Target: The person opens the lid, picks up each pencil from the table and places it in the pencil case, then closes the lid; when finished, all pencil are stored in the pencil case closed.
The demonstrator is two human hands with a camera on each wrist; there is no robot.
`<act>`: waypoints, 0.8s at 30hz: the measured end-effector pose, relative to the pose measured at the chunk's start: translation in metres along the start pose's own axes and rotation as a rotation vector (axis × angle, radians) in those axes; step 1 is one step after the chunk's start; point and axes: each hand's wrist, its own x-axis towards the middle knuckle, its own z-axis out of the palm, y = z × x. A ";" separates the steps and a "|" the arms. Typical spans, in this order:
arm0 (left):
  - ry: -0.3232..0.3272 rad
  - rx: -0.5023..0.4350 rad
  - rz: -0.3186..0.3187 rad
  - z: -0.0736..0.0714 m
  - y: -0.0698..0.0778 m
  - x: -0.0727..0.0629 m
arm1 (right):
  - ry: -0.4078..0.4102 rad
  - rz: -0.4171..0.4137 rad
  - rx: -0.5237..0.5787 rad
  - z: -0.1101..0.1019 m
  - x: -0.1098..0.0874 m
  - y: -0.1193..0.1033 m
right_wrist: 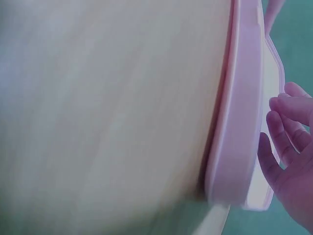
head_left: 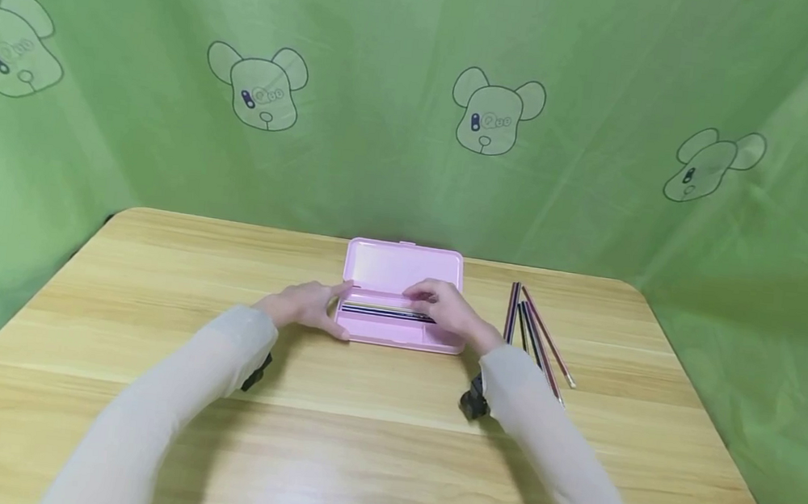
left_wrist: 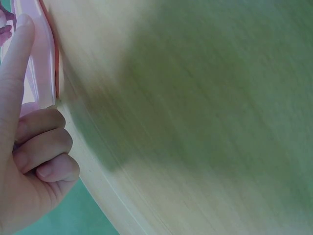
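Observation:
A pink pencil case [head_left: 396,332] lies with its lid [head_left: 402,266] raised at the back. Several dark pencils [head_left: 376,311] lie lengthwise inside it. My left hand [head_left: 307,304] holds the case's left end, one finger stretched along its front and others curled by the end, as the left wrist view shows. Over the right part of the case hovers my right hand [head_left: 448,309], fingers loosely bent above the pencils' right ends. In the right wrist view nothing shows between the fingers of the right hand [right_wrist: 293,142], beside the case wall [right_wrist: 239,107].
To the right of the case, several pencils [head_left: 542,338] lie loose on the wooden table [head_left: 326,455], partly behind my right sleeve [head_left: 540,435]. A green curtain [head_left: 380,120] with printed bear heads hangs behind the table's far edge.

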 end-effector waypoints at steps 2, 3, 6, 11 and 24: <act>0.004 0.000 0.006 0.000 0.000 0.000 | 0.006 0.015 0.013 -0.005 -0.004 0.002; 0.007 0.000 0.009 0.001 0.000 0.000 | 0.007 0.024 0.020 -0.007 -0.006 0.002; 0.012 0.002 0.015 0.001 -0.001 0.001 | 0.012 0.043 0.034 -0.016 -0.012 0.004; 0.006 0.000 0.015 0.001 -0.001 0.001 | 0.022 0.053 0.004 -0.032 -0.023 0.008; 0.000 0.008 0.013 0.001 -0.001 0.002 | 0.119 0.074 -0.119 -0.075 -0.058 0.043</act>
